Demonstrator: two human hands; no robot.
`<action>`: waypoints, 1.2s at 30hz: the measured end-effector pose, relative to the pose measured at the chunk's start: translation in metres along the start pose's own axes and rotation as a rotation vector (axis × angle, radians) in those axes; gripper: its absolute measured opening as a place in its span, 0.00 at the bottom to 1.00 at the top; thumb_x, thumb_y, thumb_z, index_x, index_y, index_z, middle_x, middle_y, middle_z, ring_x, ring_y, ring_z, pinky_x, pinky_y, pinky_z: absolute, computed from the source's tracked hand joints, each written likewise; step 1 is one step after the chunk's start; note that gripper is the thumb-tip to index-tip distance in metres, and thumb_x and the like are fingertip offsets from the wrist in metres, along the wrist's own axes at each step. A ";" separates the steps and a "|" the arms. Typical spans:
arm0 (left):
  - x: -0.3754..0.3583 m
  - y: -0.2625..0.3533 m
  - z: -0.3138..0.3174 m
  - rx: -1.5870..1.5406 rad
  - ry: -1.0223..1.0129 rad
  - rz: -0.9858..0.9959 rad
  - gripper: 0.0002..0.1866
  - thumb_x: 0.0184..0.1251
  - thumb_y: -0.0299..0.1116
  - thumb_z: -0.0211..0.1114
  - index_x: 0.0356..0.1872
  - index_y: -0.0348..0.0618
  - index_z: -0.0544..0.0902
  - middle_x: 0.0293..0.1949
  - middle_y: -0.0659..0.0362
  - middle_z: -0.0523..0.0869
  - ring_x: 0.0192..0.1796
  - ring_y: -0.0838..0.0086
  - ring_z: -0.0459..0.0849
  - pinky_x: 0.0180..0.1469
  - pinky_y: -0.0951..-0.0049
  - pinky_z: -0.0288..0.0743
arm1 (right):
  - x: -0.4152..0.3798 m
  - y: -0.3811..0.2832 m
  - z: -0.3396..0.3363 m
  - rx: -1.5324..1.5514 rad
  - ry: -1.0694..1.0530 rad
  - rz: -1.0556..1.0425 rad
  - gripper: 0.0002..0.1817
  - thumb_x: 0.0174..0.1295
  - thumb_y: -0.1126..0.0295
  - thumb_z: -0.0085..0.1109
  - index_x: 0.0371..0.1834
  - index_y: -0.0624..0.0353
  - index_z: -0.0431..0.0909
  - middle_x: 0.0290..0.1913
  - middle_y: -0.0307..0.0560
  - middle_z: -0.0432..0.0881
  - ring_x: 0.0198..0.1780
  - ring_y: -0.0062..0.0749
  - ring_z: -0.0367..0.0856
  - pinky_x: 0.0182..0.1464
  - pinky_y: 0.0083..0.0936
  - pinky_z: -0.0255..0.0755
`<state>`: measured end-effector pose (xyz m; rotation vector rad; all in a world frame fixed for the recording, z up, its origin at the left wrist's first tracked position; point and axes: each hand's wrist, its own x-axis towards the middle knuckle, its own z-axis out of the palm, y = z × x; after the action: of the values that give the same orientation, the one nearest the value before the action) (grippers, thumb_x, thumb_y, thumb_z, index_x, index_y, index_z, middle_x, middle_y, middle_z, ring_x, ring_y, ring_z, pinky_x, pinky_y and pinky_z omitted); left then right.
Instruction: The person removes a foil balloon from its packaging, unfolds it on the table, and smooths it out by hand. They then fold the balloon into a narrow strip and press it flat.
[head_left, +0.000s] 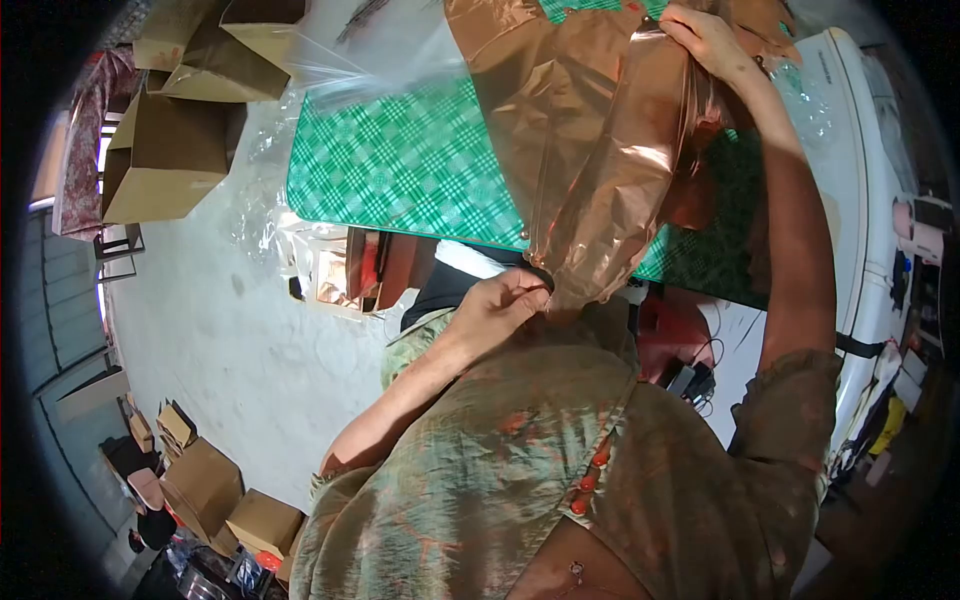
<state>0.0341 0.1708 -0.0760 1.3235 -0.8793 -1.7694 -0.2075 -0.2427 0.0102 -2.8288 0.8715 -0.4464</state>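
Observation:
A sheet of shiny, see-through copper-coloured plastic film (570, 150) stretches across the green checked tabletop (400, 160) and hangs over its near edge towards my body. Close to my waist, my left hand (505, 308) pinches the near end of the film, thumb and fingers pressed together. My right hand (705, 45) reaches to the far side, its fingers curled over a gathered fold of the same film. Between both hands the film runs in long creases.
Clear plastic wrap (375, 50) lies on the table's far left. Open cardboard boxes (180, 140) stand beyond it, with more cartons (205, 485) on the floor at lower left. A box with copper-coloured film (335, 270) sits below the table edge. A white appliance (850, 200) borders the right.

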 end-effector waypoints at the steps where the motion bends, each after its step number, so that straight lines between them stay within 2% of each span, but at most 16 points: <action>1: 0.001 0.000 0.001 -0.036 0.017 0.007 0.12 0.81 0.35 0.65 0.52 0.35 0.83 0.39 0.67 0.85 0.44 0.87 0.81 0.47 0.81 0.74 | 0.001 -0.001 0.001 -0.003 0.017 -0.020 0.14 0.73 0.60 0.54 0.39 0.59 0.83 0.40 0.58 0.87 0.45 0.58 0.85 0.47 0.43 0.76; 2: 0.003 -0.007 0.000 -0.048 0.039 0.049 0.12 0.82 0.34 0.64 0.54 0.34 0.82 0.39 0.64 0.88 0.43 0.85 0.84 0.47 0.81 0.76 | 0.001 -0.002 0.001 -0.007 0.010 -0.008 0.14 0.73 0.60 0.54 0.40 0.58 0.83 0.40 0.58 0.87 0.45 0.58 0.85 0.47 0.44 0.76; 5: 0.001 -0.001 -0.004 0.030 0.101 -0.001 0.12 0.82 0.33 0.63 0.52 0.33 0.82 0.38 0.61 0.91 0.40 0.83 0.86 0.44 0.80 0.78 | 0.000 -0.004 0.003 -0.017 -0.010 0.030 0.14 0.73 0.59 0.55 0.40 0.58 0.83 0.40 0.58 0.87 0.45 0.58 0.85 0.46 0.45 0.76; 6: 0.000 0.002 0.000 0.186 0.204 0.125 0.11 0.79 0.32 0.67 0.50 0.34 0.82 0.34 0.59 0.93 0.33 0.81 0.87 0.37 0.78 0.80 | 0.000 -0.003 0.004 -0.020 -0.014 0.044 0.14 0.73 0.59 0.55 0.40 0.58 0.83 0.40 0.58 0.87 0.44 0.58 0.85 0.46 0.45 0.76; 9: 0.000 0.003 0.004 0.502 0.396 0.335 0.12 0.73 0.32 0.72 0.48 0.36 0.82 0.28 0.58 0.92 0.25 0.78 0.86 0.31 0.75 0.79 | 0.000 -0.001 0.009 -0.013 -0.026 0.060 0.15 0.72 0.58 0.55 0.39 0.58 0.83 0.38 0.58 0.86 0.43 0.58 0.85 0.45 0.45 0.75; 12: 0.005 0.004 0.006 0.650 0.486 0.518 0.14 0.67 0.32 0.77 0.47 0.39 0.82 0.24 0.56 0.89 0.19 0.72 0.84 0.25 0.72 0.76 | 0.001 0.003 0.010 -0.010 -0.047 0.071 0.15 0.72 0.58 0.55 0.38 0.58 0.83 0.38 0.57 0.86 0.43 0.57 0.85 0.44 0.45 0.75; 15: 0.004 0.012 0.008 0.879 0.506 0.502 0.12 0.69 0.33 0.74 0.44 0.41 0.80 0.21 0.55 0.87 0.21 0.61 0.87 0.23 0.64 0.78 | -0.001 0.006 0.011 -0.005 -0.038 0.071 0.15 0.73 0.58 0.55 0.38 0.58 0.82 0.37 0.57 0.86 0.42 0.56 0.85 0.44 0.45 0.75; 18: 0.008 0.011 0.007 0.917 0.540 0.561 0.11 0.69 0.33 0.75 0.42 0.42 0.80 0.17 0.57 0.83 0.18 0.63 0.85 0.21 0.64 0.74 | -0.001 0.011 0.014 -0.043 -0.015 0.033 0.15 0.73 0.58 0.55 0.37 0.58 0.83 0.37 0.56 0.85 0.42 0.55 0.85 0.44 0.45 0.74; 21: 0.008 0.012 0.005 0.904 0.529 0.541 0.12 0.68 0.30 0.76 0.44 0.40 0.80 0.20 0.55 0.86 0.19 0.67 0.86 0.21 0.69 0.74 | -0.001 0.016 0.017 -0.069 -0.017 0.022 0.16 0.73 0.57 0.54 0.38 0.58 0.83 0.36 0.56 0.85 0.42 0.55 0.85 0.44 0.45 0.74; 27: 0.009 0.013 0.003 0.901 0.525 0.505 0.11 0.69 0.29 0.75 0.44 0.40 0.80 0.20 0.54 0.86 0.20 0.65 0.87 0.21 0.68 0.75 | 0.000 0.014 0.016 -0.057 -0.042 0.065 0.16 0.73 0.56 0.54 0.38 0.57 0.83 0.37 0.56 0.86 0.42 0.55 0.85 0.45 0.46 0.75; 36: 0.012 0.018 0.001 0.957 0.567 0.575 0.10 0.67 0.28 0.75 0.43 0.40 0.81 0.19 0.55 0.85 0.19 0.66 0.86 0.21 0.68 0.74 | 0.001 0.004 0.010 -0.018 -0.054 0.113 0.16 0.72 0.57 0.56 0.38 0.58 0.84 0.37 0.57 0.86 0.42 0.55 0.86 0.44 0.46 0.76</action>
<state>0.0336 0.1521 -0.0657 1.7536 -1.6273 -0.4373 -0.2054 -0.2458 0.0004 -2.7752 1.0228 -0.3479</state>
